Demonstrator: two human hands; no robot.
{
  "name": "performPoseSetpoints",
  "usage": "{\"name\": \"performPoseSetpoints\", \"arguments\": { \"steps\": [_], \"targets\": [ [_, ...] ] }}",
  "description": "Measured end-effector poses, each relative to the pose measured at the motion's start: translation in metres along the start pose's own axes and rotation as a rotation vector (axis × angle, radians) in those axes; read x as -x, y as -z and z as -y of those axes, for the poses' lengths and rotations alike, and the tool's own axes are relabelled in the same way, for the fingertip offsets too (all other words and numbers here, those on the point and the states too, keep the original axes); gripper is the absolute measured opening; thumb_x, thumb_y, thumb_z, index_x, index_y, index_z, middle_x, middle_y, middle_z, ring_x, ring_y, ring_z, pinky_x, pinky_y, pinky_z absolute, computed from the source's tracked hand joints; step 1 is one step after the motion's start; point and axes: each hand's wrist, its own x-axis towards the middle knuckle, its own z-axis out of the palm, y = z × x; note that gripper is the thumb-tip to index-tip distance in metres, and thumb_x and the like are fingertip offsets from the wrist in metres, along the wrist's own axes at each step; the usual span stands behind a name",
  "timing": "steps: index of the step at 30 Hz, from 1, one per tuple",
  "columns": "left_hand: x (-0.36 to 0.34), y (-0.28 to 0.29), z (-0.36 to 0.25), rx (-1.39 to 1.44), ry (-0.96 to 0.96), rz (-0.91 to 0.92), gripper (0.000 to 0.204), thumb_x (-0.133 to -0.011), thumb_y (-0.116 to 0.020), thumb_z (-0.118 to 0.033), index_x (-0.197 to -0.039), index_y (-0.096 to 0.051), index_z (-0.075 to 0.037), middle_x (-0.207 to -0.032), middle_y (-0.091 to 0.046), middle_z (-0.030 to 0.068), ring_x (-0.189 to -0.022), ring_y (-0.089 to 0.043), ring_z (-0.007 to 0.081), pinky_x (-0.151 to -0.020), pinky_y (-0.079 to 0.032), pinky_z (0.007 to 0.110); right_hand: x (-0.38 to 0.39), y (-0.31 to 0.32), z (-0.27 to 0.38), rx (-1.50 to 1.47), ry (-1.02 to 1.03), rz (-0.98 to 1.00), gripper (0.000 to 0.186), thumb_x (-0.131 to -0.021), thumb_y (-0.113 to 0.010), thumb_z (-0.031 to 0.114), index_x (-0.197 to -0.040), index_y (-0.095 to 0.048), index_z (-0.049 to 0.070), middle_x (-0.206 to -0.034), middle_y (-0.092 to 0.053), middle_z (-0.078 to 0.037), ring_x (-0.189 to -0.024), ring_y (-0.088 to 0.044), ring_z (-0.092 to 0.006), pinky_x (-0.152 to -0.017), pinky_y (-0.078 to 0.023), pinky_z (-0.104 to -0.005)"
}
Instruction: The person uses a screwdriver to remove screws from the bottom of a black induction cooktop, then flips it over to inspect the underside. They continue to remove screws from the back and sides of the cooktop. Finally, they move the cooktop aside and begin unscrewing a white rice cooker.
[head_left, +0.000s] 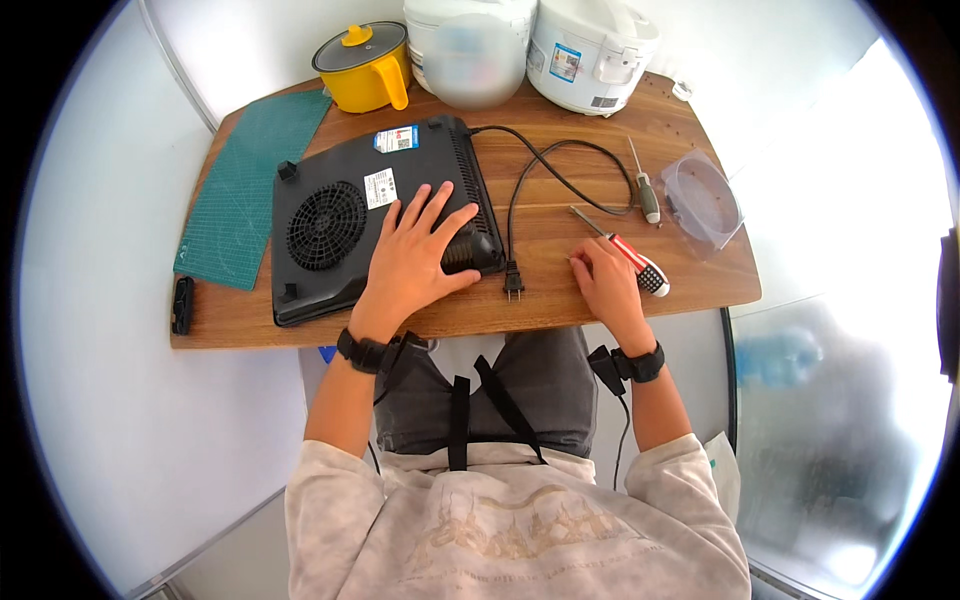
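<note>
While cooktop [373, 222] lies under spread left hand [418, 248] | right hand [608, 277] by screwdriver [637, 262], grip unclear

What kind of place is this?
Maybe a small workbench for household appliances. A black appliance lies underside up, showing its fan grille; a green gridded mat is at its left, and a grey-handled screwdriver lies to the right.

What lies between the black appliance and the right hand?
In the head view, a black cord and its two-pin plug lie between the appliance and the right hand.
</note>
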Motion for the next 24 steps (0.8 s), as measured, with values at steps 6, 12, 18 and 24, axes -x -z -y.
{"name": "performPoseSetpoints", "arguments": {
  "steps": [6, 12, 18, 24],
  "targets": [
    [-0.024, -0.011, 0.006, -0.011, 0.001, 0.004, 0.078, -0.073, -0.085, -0.052, -0.142, -0.057, -0.027, -0.161, -0.04, 0.0065, -0.15, -0.035, 0.0321, -0.123, -0.028, 0.051, -0.04, -0.003, 0.008, -0.187, 0.129, 0.121, 0.011, -0.096, -0.066, 0.016, -0.095, -0.066, 0.005, -0.091, -0.065, -0.012, -0.083, -0.065, -0.037, -0.071, -0.052, -0.0459],
    [-0.027, -0.035, 0.022, -0.004, -0.001, -0.027, 0.077, -0.07, -0.088, -0.05, -0.138, -0.059, -0.028, -0.158, -0.043, 0.006, -0.148, -0.038, 0.0323, -0.121, -0.031, 0.051, -0.055, -0.037, 0.033, -0.247, 0.256, 0.226, 0.012, -0.096, -0.065, 0.017, -0.095, -0.066, 0.006, -0.088, -0.065, -0.012, -0.081, -0.065, -0.0374, -0.069, -0.052, -0.0457],
    [-0.012, -0.048, 0.042, -0.001, -0.009, -0.019, 0.077, -0.073, -0.085, -0.052, -0.141, -0.057, -0.029, -0.159, -0.042, 0.0057, -0.148, -0.037, 0.0326, -0.122, -0.03, 0.052, -0.059, -0.083, 0.035, -0.214, 0.197, 0.229, 0.013, -0.096, -0.065, 0.018, -0.093, -0.067, 0.005, -0.085, -0.065, -0.013, -0.08, -0.065, -0.0382, -0.069, -0.051, -0.0473],
    [-0.004, -0.059, 0.057, -0.024, -0.024, -0.02, 0.079, -0.074, -0.082, -0.055, -0.144, -0.054, -0.03, -0.16, -0.04, 0.0062, -0.148, -0.037, 0.0333, -0.121, -0.03, 0.053, -0.063, -0.102, 0.038, -0.26, 0.172, 0.251, 0.015, -0.095, -0.066, 0.017, -0.09, -0.067, 0.003, -0.084, -0.066, -0.015, -0.08, -0.065, -0.0392, -0.07, -0.051, -0.0474]
  ]
}}
